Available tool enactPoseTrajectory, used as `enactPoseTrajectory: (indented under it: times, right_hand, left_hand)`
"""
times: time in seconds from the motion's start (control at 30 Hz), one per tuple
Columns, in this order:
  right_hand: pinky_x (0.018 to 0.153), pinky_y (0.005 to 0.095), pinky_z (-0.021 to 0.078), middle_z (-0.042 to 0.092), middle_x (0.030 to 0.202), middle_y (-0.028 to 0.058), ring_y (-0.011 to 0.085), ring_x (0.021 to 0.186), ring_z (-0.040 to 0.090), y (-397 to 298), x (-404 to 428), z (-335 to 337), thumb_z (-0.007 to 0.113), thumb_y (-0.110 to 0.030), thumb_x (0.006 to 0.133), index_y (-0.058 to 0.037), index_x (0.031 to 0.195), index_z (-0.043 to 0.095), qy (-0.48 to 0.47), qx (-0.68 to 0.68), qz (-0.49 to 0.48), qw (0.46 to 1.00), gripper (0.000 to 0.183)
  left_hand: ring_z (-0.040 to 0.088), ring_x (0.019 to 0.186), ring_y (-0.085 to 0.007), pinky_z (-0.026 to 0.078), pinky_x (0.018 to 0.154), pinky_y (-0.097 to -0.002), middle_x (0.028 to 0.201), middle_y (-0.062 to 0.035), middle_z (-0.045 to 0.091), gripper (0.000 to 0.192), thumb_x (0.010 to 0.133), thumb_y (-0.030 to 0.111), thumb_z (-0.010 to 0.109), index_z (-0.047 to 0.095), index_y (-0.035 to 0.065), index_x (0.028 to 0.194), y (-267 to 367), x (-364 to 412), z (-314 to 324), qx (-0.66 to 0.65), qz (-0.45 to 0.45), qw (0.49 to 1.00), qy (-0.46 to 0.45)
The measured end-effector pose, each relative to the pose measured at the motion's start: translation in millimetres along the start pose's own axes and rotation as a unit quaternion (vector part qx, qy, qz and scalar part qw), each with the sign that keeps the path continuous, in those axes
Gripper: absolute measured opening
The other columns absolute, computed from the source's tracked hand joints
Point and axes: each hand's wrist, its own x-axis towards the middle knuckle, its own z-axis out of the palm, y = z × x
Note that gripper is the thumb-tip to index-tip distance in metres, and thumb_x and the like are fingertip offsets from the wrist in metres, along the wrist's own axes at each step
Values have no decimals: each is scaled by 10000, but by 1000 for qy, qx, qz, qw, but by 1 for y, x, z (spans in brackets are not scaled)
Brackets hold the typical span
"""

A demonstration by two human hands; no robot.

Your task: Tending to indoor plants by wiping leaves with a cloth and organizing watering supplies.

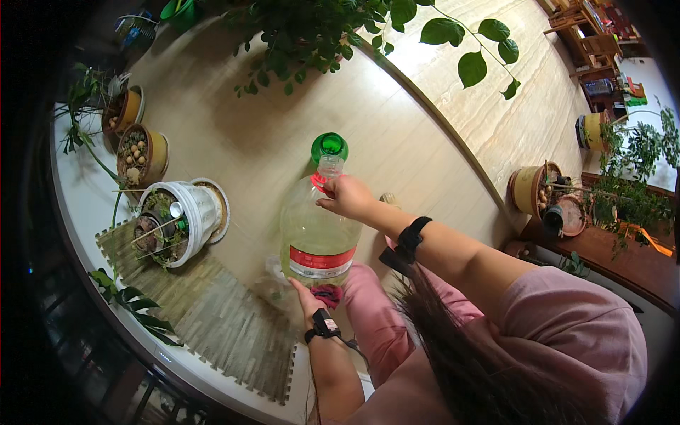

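A large clear plastic jug [321, 228] with a red and white label is tilted in front of me, its mouth pointing away. My right hand [348, 196] grips the red handle [319, 181] at its neck. At the jug's base, my left hand [307, 300] supports it from beneath. Pale, slightly yellowish liquid seems to be inside. Just past the jug's uncapped mouth [332, 162] stands a green bottle [330, 143]; whether the two touch, I cannot tell. A bunched dark pink fabric piece [326, 296] shows beside my left hand.
Left of me are a white pot [204, 218] with sticks, a brown-yellow pot [154, 154] and a wood-patterned foam mat [228, 313]. A leafy plant [297, 37] overhangs the far side. Potted plants [526, 191] line the right, past a dark floor strip [441, 117].
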Motion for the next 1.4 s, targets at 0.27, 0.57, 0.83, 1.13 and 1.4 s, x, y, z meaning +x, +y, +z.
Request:
enactPoseTrajectory:
  times: [0.27, 0.57, 0.83, 1.13, 1.4]
  right_hand:
    - [561, 423, 454, 585, 647, 130, 313, 645, 583, 6, 2, -1, 687, -341, 654, -84, 715, 617, 20, -16, 11, 1000, 273]
    - [573, 416, 461, 594, 667, 128, 309, 665, 588, 0, 5, -10, 679, -331, 665, -81, 732, 623, 24, -13, 16, 1000, 265]
    - [574, 410, 464, 598, 667, 121, 307, 668, 591, 1, 12, -4, 686, -331, 663, -89, 713, 629, 33, 0, 18, 999, 254]
    - [579, 400, 471, 604, 680, 121, 304, 673, 597, 2, 19, -7, 695, -337, 655, -93, 707, 631, 38, 8, 27, 999, 257]
    - [597, 405, 470, 605, 682, 120, 307, 676, 596, 7, 19, -4, 684, -345, 668, -97, 723, 632, 36, 20, 28, 999, 259]
  left_hand:
    - [518, 1006, -216, 429, 841, -343, 1265, -64, 463, 807, 794, 692, 339, 369, 56, 1291, 0, -3, 1, 7, -11, 999, 43]
    - [507, 1019, -220, 421, 855, -354, 1262, -79, 461, 784, 803, 681, 337, 378, 69, 1291, 9, -33, 19, 18, 2, 998, 52]
    - [405, 1171, -268, 324, 980, -405, 1348, -96, 364, 783, 819, 653, 346, 322, 46, 1313, 14, -47, 22, 14, 41, 999, 31]
    - [515, 731, -171, 454, 674, -319, 977, -60, 548, 729, 791, 673, 395, 463, 24, 1114, 18, -48, 28, 3, 27, 997, 76]
    - [518, 945, -211, 418, 844, -366, 1154, -84, 512, 757, 799, 665, 388, 424, 32, 1213, 20, -42, 23, 14, 10, 998, 68]
